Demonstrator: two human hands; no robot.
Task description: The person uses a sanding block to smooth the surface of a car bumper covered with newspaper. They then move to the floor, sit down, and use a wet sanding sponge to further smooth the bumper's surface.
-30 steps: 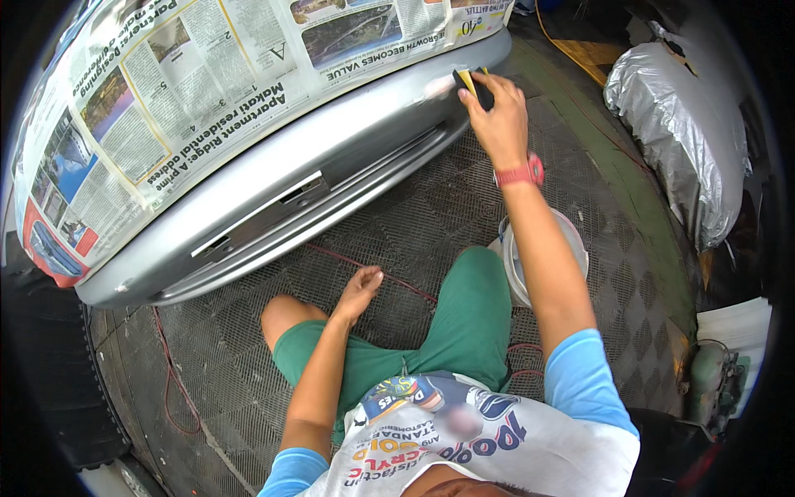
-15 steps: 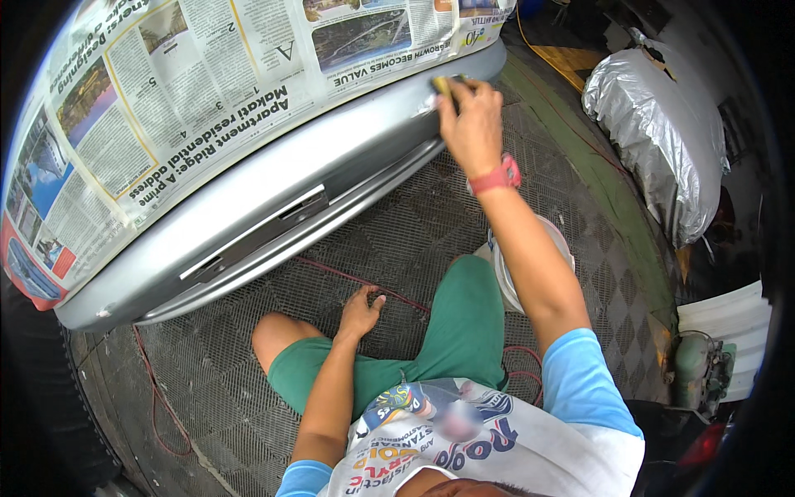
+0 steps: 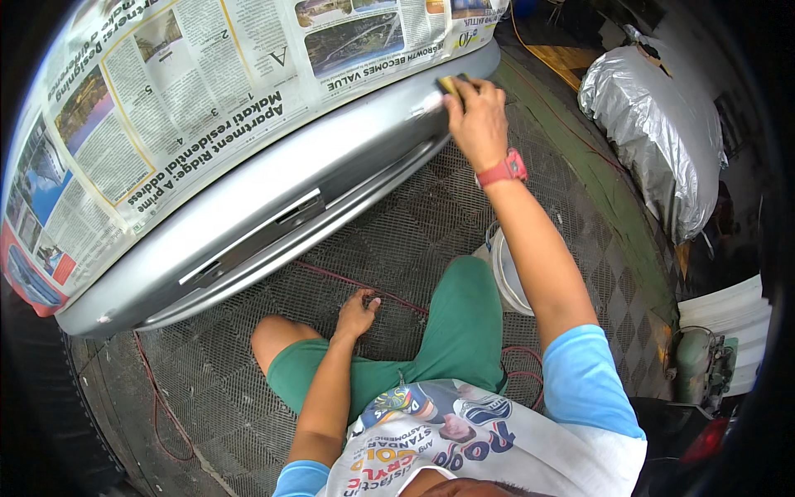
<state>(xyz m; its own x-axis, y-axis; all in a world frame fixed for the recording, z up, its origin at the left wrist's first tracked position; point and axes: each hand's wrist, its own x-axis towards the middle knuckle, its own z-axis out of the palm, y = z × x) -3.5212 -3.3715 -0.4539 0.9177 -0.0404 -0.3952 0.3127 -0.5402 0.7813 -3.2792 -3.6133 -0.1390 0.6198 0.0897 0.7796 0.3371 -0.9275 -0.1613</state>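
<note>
A silver car bumper [image 3: 331,149] stretches in front of me from the lower left up to the top right. Near its far right end my right hand [image 3: 480,124] presses a small yellow-and-dark sponge pad [image 3: 451,84] against the painted surface. The fingers are wrapped over the pad and hide much of it. A red watch [image 3: 505,168] is on that wrist. Over my lap hangs my left hand [image 3: 356,316], its fingers loosely bent and thumb apart, with nothing visible in it and not touching the bumper.
Newspaper sheets [image 3: 207,91] cover the car body above the bumper. A white bucket [image 3: 512,277] stands beside my right knee. A thin red hose [image 3: 153,389] runs over the grid-patterned floor mat [image 3: 240,406]. To the right are a silver-foil-covered shape [image 3: 654,124] and a green machine [image 3: 700,364].
My right hand and the pad have shifted slightly to the right along the bumper. The left hand has barely moved.
</note>
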